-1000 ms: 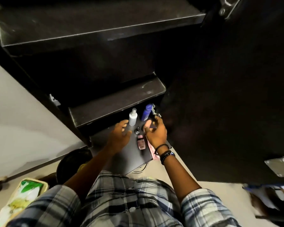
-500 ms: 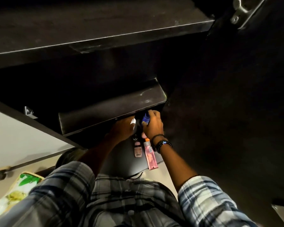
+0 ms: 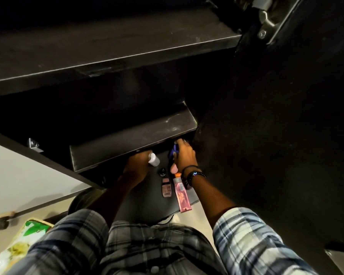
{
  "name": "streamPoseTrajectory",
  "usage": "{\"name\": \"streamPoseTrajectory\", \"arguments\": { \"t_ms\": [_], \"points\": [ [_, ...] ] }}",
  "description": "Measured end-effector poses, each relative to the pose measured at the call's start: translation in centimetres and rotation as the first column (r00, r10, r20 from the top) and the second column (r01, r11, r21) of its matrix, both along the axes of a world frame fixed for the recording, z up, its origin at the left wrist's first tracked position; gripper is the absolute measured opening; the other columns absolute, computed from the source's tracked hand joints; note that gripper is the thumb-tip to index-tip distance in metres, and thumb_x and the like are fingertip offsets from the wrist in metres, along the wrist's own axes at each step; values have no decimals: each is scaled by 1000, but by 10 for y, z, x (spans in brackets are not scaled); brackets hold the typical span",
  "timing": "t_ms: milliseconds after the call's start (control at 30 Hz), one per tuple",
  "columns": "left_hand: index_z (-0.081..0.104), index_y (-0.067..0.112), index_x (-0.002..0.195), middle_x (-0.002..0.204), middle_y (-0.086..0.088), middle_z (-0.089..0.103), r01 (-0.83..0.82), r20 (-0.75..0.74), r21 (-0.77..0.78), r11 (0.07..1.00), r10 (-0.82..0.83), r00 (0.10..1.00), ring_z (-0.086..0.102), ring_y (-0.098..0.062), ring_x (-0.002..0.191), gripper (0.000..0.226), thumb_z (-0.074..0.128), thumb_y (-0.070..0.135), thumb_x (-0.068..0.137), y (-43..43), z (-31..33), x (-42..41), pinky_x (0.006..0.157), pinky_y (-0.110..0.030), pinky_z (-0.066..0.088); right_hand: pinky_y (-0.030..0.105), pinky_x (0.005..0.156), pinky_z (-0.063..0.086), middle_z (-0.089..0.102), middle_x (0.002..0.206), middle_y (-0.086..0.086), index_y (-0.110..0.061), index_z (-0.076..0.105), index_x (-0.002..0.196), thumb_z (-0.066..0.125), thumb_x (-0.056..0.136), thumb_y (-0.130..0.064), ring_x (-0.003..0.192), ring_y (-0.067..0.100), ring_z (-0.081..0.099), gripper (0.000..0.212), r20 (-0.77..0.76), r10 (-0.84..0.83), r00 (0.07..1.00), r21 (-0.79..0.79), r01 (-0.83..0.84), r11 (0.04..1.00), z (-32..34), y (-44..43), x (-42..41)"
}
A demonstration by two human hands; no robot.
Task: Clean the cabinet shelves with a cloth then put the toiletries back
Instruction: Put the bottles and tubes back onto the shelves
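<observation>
both hands now reach under the dark lower cabinet shelf (image 3: 131, 139) instead of over the counter: left hand (image 3: 136, 165) grips small white bottle (image 3: 154, 159), right hand (image 3: 184, 155) grips blue bottle (image 3: 174, 150), so restocking is underway, pink tube (image 3: 181, 192) not yet shelved

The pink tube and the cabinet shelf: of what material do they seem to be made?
The pink tube looks like soft glossy plastic: flat crimped end, light sheen, orange cap. The cabinet shelf looks like dark laminated board with a matte finish: straight square edge, pale scuffs and smears on top. Solid wood cannot be ruled out.
</observation>
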State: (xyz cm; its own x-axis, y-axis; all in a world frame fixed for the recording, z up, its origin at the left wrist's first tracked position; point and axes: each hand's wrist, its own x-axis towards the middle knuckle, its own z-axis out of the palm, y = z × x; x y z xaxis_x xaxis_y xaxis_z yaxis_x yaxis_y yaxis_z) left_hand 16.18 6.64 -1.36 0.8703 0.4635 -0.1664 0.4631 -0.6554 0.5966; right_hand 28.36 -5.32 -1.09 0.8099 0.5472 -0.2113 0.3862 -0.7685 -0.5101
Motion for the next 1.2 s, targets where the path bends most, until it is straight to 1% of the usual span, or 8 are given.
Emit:
{"name": "streamPoseTrajectory", "arguments": {
  "t_ms": [100,233,400,500,700,867,1067,1200],
  "points": [
    [61,4,120,120,-19,63,-71,-20,31,997,71,997,58,-37,113,57,31,34,83,4,0,-12,98,-39,42,43,85,49,57,113,15,-8,51,109,52,85,-2,101,36,58,25,28,-17,999,56,15,998,1,-3,-2],
    [68,4,105,101,-15,71,-130,147,56,990,121,982,69,-31,90,42,37,28,91,5,0,-40,83,-30,46,42,82,51,61,104,9,-12,54,104,60,82,-6,94,30,60,24,40,-52,998,220,42,975,6,-6,-12],
    [60,15,111,112,0,64,-217,293,-49,975,222,930,60,-14,99,26,43,23,94,0,23,-76,84,-15,38,38,76,57,64,100,-3,-22,56,108,65,81,-11,82,17,66,30,-17,-61,998,461,62,885,19,-19,-40],
    [56,19,114,108,5,61,-222,392,-102,970,244,887,55,-4,97,21,47,13,95,-11,44,-93,83,-4,35,27,79,56,64,103,-7,-18,58,114,67,82,-9,91,6,64,34,-95,-8,995,598,63,799,36,-25,-61],
    [53,27,120,105,11,62,-214,488,-219,952,297,821,60,-4,98,24,49,27,96,-27,99,-109,88,-26,48,19,80,54,61,105,-3,-19,50,123,68,84,-6,97,6,63,45,-274,122,954,744,130,655,92,-20,-103],
    [55,26,120,111,12,61,-186,611,-200,962,271,744,60,-2,100,26,52,26,95,-26,160,-118,86,-25,51,22,79,56,63,109,0,-14,53,120,68,83,-4,101,11,64,42,-203,191,960,828,64,558,155,-7,-123],
    [56,20,122,111,9,60,-139,755,-107,984,172,633,59,-3,101,28,51,24,94,-16,243,-120,78,-12,49,12,77,51,63,113,7,-12,61,112,68,84,-6,99,6,64,30,-29,193,981,894,-61,443,237,7,-129],
    [57,25,117,109,13,60,-100,827,-36,994,85,556,60,-5,99,23,51,24,95,-8,302,-125,76,-11,49,17,79,53,68,104,-6,-13,64,108,69,83,-14,95,10,65,26,87,168,982,913,-147,381,294,14,-130]
  ]
}}
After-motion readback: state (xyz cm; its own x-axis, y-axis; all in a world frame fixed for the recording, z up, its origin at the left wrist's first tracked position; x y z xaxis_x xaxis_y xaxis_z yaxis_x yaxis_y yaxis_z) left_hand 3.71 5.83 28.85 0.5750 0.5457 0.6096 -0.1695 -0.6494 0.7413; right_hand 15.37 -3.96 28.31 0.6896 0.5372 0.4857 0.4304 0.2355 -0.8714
